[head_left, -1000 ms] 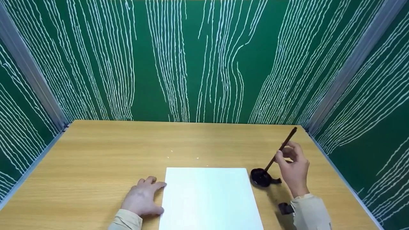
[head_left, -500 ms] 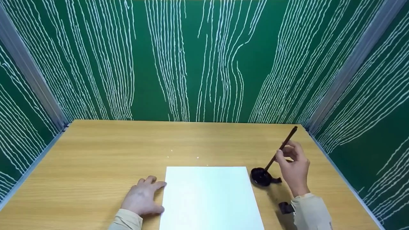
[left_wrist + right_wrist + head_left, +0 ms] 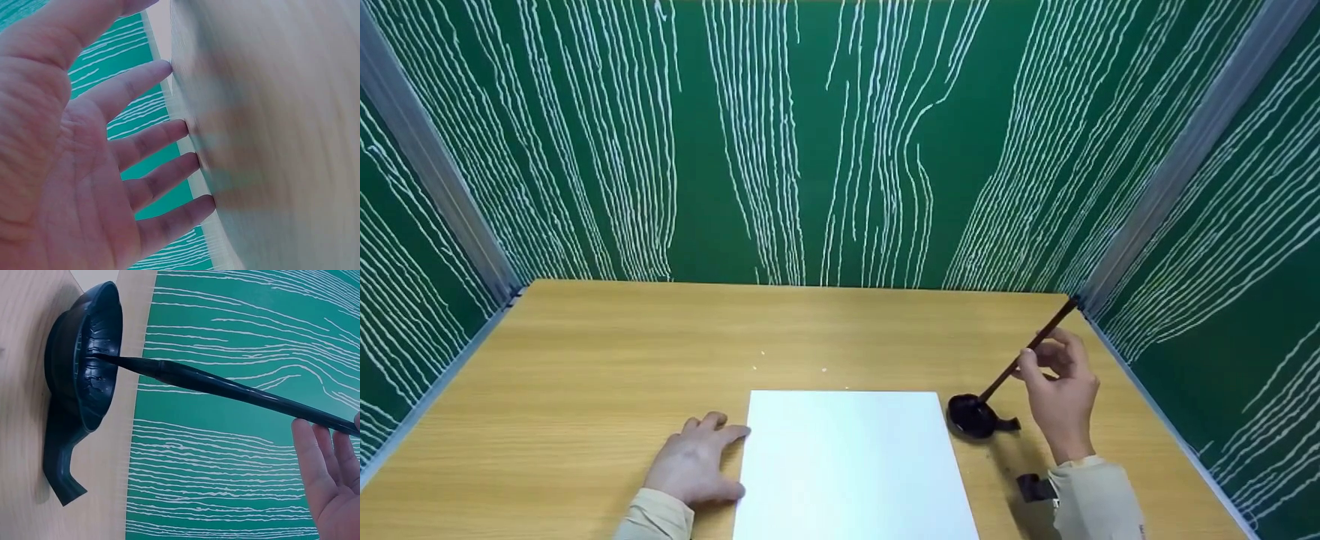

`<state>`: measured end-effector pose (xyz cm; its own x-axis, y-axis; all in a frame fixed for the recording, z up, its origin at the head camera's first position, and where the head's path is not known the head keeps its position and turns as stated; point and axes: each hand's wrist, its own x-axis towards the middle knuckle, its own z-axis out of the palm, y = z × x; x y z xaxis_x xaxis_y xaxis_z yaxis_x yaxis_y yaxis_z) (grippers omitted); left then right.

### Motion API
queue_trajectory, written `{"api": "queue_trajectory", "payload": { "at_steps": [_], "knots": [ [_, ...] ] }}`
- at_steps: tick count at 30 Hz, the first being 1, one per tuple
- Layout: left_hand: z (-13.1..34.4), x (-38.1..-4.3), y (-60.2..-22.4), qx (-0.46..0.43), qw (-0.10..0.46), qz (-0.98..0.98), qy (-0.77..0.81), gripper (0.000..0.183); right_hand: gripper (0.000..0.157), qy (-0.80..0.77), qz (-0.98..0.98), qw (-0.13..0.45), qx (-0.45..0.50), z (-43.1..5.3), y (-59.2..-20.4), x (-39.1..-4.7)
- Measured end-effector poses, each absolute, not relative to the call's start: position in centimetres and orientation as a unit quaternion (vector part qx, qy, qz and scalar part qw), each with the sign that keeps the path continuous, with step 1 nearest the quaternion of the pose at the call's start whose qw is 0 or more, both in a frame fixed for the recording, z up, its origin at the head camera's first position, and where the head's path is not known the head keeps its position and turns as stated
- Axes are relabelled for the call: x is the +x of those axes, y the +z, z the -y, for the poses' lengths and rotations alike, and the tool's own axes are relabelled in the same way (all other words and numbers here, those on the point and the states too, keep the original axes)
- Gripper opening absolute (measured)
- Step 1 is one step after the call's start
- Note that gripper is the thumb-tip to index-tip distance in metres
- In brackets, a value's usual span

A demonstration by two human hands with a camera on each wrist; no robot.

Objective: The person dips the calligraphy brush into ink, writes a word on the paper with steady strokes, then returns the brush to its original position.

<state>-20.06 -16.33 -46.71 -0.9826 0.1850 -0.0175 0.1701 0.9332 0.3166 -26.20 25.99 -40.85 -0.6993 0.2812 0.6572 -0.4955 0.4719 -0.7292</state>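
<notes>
In the head view my right hand (image 3: 1061, 394) pinches the shaft of a dark writing brush (image 3: 1027, 351), which slants down to the left. Its pointed tip reaches into a small black ink dish (image 3: 971, 418) with a stubby handle. The right wrist view shows the brush (image 3: 225, 386) from the side, its dark tip at the inside of the ink dish (image 3: 104, 382). My left hand (image 3: 690, 461) rests on the table with fingers spread. Its thumb and index fingertip lie at the left edge of a white sheet of paper (image 3: 851, 465). In the left wrist view the fingertips (image 3: 205, 205) touch the tabletop.
The wooden table (image 3: 585, 360) meets green walls (image 3: 840, 150) with white wavy lines at its back and sides. A few tiny white bits lie behind the paper. A dark wrist-worn device (image 3: 1035, 487) sits at my right sleeve.
My right hand has shifted slightly right, and the brush now leans further over to the right while its tip stays in the ink dish. The left hand and the paper have stayed put.
</notes>
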Motion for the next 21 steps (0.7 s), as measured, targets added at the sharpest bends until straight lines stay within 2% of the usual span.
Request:
{"api": "queue_trajectory", "payload": {
  "at_steps": [21],
  "knots": [
    [16.4,-20.1,-46.9,0.100,0.005,-0.983,0.154,0.072,0.025,0.529,0.761,0.374,0.023,-26.9,-41.9,-27.0]
  ]
}}
